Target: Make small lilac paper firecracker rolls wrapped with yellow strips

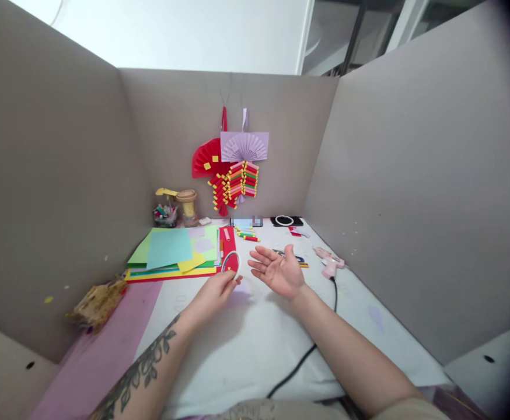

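My left hand [219, 291] is closed on a thin white ring [238, 265], which looks like a nearly used roll of tape. It holds the ring upright above the table, near the edge of the red paper [233, 234]. Across from it, my right hand [278, 273] is open with the palm turned up, fingers spread and nothing in it. Behind that hand lie partly hidden dark and yellow tools [302, 260] whose kind I cannot make out. Small rolled paper tubes [250, 238] in red, yellow and green lie beyond both hands.
Coloured paper sheets [170, 248] are stacked at the left. A pink glue gun [331, 262] with a black cable [296, 368] lies at the right. Behind are a pen holder [165, 216], a lidded cup [188, 207] and another white ring [285, 217]. Paper fan hangings [245, 146] decorate the back panel.
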Demonstrator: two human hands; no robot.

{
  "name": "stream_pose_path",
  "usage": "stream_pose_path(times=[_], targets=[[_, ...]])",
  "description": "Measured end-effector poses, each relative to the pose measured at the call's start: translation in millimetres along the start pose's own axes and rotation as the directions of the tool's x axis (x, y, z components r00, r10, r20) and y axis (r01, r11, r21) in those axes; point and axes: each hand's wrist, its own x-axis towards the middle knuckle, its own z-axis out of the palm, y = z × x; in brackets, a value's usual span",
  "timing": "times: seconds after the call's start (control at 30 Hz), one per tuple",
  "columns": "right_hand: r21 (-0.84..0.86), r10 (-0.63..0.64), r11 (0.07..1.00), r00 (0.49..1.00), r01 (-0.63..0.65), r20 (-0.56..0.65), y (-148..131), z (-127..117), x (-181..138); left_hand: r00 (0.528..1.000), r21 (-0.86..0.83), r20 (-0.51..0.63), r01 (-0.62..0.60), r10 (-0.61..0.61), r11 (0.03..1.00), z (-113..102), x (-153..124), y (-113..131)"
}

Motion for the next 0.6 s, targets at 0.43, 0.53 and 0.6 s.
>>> stream_pose_path(times=[0.43,0.53,0.6], targets=[[-0.929,-0.589,0.087,0.771,0.361,0.244,20,17,-11,1.0,-0.029,-0.002,-0.008,0.008,1.0,1,0,3],[-0.943,-0.559,0.005,0.783,0.332,0.272,24,13,-8,0.999,0.009,0.017,-0.041,0.041,0.999,1,0,4],[-0.942,-0.537,-0.029,0.789,0.336,0.298,25,10,-7,0.997,0.031,0.039,-0.065,0.064,0.997,0,-1,6]])
